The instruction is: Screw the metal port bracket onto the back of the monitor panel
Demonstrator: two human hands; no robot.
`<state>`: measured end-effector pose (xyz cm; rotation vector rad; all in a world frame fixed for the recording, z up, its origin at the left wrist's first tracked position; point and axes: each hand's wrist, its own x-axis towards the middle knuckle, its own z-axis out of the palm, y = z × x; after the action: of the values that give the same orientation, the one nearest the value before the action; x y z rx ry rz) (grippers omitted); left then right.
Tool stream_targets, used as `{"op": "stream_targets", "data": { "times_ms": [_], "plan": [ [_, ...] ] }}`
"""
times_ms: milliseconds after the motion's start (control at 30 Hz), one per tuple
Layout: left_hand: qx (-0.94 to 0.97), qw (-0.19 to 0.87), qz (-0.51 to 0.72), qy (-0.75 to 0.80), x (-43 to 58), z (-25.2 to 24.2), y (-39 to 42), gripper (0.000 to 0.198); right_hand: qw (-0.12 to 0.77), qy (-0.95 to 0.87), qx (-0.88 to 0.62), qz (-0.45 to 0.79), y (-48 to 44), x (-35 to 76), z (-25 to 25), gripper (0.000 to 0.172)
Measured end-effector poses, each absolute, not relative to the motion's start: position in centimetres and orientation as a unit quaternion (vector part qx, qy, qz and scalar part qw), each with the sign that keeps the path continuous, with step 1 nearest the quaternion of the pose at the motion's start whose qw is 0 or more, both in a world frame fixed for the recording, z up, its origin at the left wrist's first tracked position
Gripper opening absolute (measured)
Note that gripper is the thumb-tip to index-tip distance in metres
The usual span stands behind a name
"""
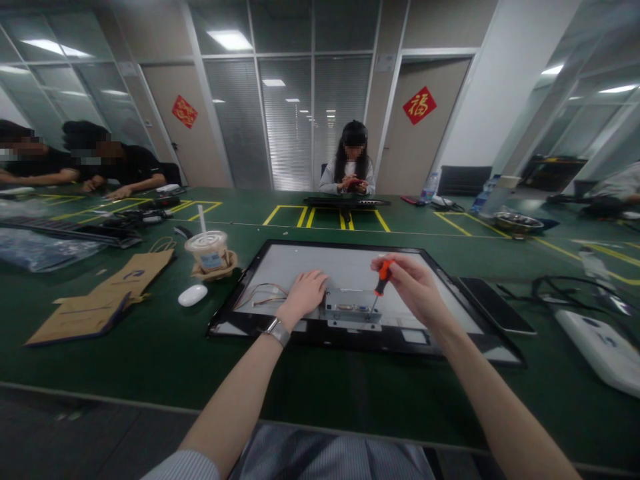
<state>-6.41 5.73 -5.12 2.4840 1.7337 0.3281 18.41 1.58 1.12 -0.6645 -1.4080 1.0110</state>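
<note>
A flat display panel [350,257] with a black frame lies on the green table in front of me. Near its front edge sits a metal bracket [345,313] with a row of connector ports. My right hand [413,283] grips an orange and black screwdriver [384,277], whose tip points down at the bracket's right end. Whether the tip touches a screw is too small to tell. My left hand [306,293] rests flat, fingers stretched forward, on the panel just left of the bracket. Thin cables [265,293] lie on the panel beside my left wrist.
Left of the panel stand an iced drink cup [207,250], a white oval case [193,295] and a brown paper bag [105,293]. To the right lie a black phone [495,305] and a white device [600,350] with dark cables. A person [350,163] sits opposite; others sit farther left.
</note>
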Motion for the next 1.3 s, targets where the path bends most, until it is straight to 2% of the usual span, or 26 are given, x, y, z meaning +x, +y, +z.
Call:
{"op": "stream_targets", "data": {
  "times_ms": [400,767,967,1167,1300],
  "plan": [
    [0.814,0.044,0.108,0.569,-6.4,-5.2,5.8,0.043,0.646,-0.635,-0.334,0.261,2.4,18.9,-0.1,0.013],
    [0.814,0.045,0.104,0.57,-6.3,-5.0,5.7,0.044,0.611,-0.646,-0.301,0.345,2.5,19.2,-0.1,0.018],
    [0.814,0.047,0.1,0.57,-6.3,-4.9,5.6,0.044,0.628,-0.652,-0.29,0.31,2.1,18.8,0.0,0.008],
    [0.813,0.043,0.099,0.573,-6.2,-5.0,5.7,0.044,0.604,-0.648,-0.306,0.348,2.3,19.0,-0.4,0.024],
    [0.812,0.042,0.098,0.574,-6.2,-5.1,5.8,0.044,0.612,-0.645,-0.29,0.353,2.6,19.0,-0.6,0.017]
  ]
}}
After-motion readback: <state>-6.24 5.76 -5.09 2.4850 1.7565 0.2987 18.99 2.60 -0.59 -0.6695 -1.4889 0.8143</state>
